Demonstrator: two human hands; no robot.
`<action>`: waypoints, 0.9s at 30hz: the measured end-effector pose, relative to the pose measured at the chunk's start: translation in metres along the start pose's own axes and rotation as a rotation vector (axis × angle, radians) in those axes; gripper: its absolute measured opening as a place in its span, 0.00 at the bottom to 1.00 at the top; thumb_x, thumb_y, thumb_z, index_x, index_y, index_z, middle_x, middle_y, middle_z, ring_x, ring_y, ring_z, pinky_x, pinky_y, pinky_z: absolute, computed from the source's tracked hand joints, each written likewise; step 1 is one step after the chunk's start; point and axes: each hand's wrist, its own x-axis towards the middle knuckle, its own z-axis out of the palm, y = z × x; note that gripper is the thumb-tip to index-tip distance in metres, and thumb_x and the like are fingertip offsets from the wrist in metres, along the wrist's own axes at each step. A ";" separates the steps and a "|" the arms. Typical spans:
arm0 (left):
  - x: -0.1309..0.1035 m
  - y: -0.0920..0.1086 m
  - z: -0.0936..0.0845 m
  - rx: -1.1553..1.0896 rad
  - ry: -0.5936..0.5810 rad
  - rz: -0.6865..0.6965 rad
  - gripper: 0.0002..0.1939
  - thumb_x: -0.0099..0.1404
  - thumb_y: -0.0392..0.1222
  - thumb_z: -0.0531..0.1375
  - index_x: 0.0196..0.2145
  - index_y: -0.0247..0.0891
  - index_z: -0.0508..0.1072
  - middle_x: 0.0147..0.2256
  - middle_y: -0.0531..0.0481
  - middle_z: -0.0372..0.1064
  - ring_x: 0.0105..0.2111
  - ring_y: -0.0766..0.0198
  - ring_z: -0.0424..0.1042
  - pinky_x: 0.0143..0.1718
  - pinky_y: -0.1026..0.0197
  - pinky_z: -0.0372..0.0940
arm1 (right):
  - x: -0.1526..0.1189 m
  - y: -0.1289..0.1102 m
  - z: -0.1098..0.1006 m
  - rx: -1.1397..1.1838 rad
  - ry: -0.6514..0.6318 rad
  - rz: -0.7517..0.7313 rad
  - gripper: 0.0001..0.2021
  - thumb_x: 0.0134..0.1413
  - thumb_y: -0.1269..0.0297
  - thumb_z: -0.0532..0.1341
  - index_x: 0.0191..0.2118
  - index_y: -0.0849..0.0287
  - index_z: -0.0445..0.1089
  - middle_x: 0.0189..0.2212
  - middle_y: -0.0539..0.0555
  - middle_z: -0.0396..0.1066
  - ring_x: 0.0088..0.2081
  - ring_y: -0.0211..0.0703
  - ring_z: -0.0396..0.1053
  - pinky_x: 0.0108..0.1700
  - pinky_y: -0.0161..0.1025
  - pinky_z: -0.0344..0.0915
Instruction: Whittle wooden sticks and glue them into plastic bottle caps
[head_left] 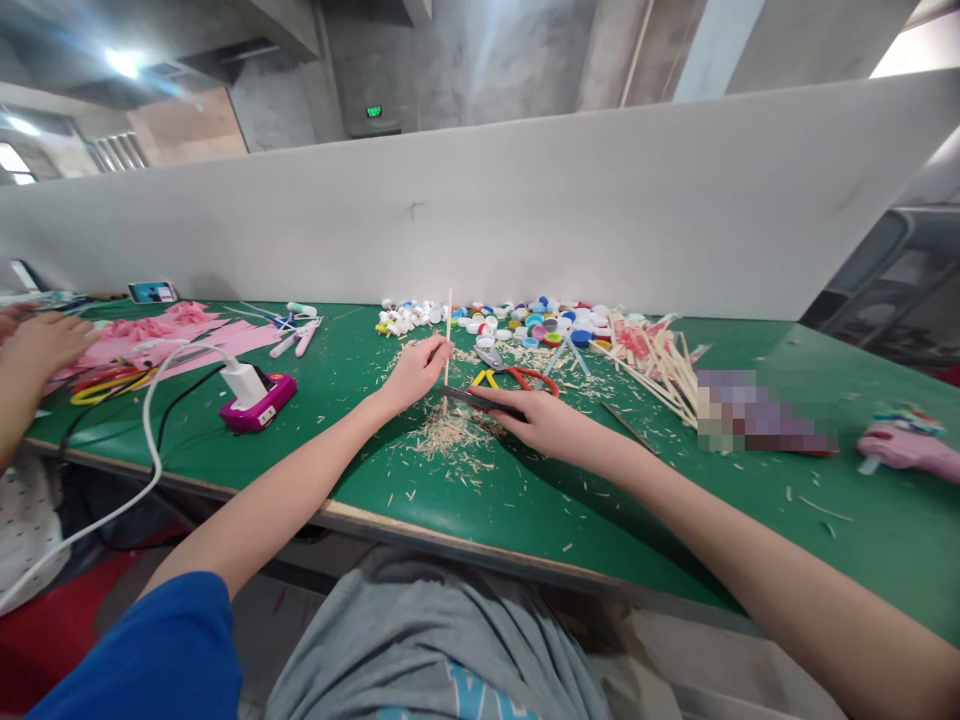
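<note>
Closed round a thin pale wooden stick [449, 312], my left hand [418, 372] holds it upright over the green table. My right hand [529, 415] grips a dark knife-like tool [480, 401], whose tip meets the lower part of the stick. Below lies a heap of wood shavings [450, 440]. Just behind my right hand are orange-handled pliers [531, 376] and a yellow-handled tool [484, 379].
Colourful bottle caps [551, 325] lie along the white partition [480, 215]. A bundle of sticks [660, 370] is to the right. On the left are a purple power strip [259, 403], cables, pink cloth [165, 330] and another person's hand [56, 340]. A pink tool [904, 447] sits far right.
</note>
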 end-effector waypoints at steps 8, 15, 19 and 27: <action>-0.001 -0.002 0.001 -0.003 -0.007 -0.004 0.15 0.70 0.48 0.47 0.28 0.39 0.61 0.19 0.57 0.56 0.21 0.70 0.57 0.25 0.65 0.54 | -0.001 0.001 0.001 -0.076 -0.097 -0.023 0.22 0.62 0.59 0.51 0.61 0.44 0.61 0.45 0.48 0.74 0.36 0.40 0.71 0.39 0.37 0.65; 0.000 -0.002 0.000 0.000 -0.008 0.002 0.16 0.70 0.49 0.47 0.28 0.39 0.60 0.19 0.57 0.56 0.21 0.70 0.57 0.25 0.65 0.53 | -0.003 -0.002 0.000 -0.012 -0.018 -0.022 0.22 0.63 0.59 0.49 0.62 0.48 0.60 0.49 0.51 0.72 0.37 0.40 0.70 0.40 0.38 0.65; 0.000 0.000 0.000 0.002 -0.007 -0.003 0.15 0.70 0.48 0.47 0.27 0.39 0.60 0.19 0.57 0.56 0.21 0.70 0.56 0.25 0.65 0.53 | -0.003 -0.003 0.004 -0.159 0.077 -0.015 0.22 0.65 0.60 0.48 0.63 0.46 0.57 0.46 0.53 0.71 0.37 0.40 0.68 0.39 0.37 0.63; 0.001 0.000 0.000 -0.010 0.017 -0.016 0.18 0.68 0.51 0.50 0.24 0.39 0.57 0.18 0.58 0.52 0.20 0.70 0.53 0.24 0.64 0.50 | -0.005 -0.002 0.003 -0.408 0.186 -0.044 0.22 0.67 0.59 0.45 0.64 0.42 0.54 0.41 0.53 0.69 0.31 0.38 0.64 0.30 0.34 0.55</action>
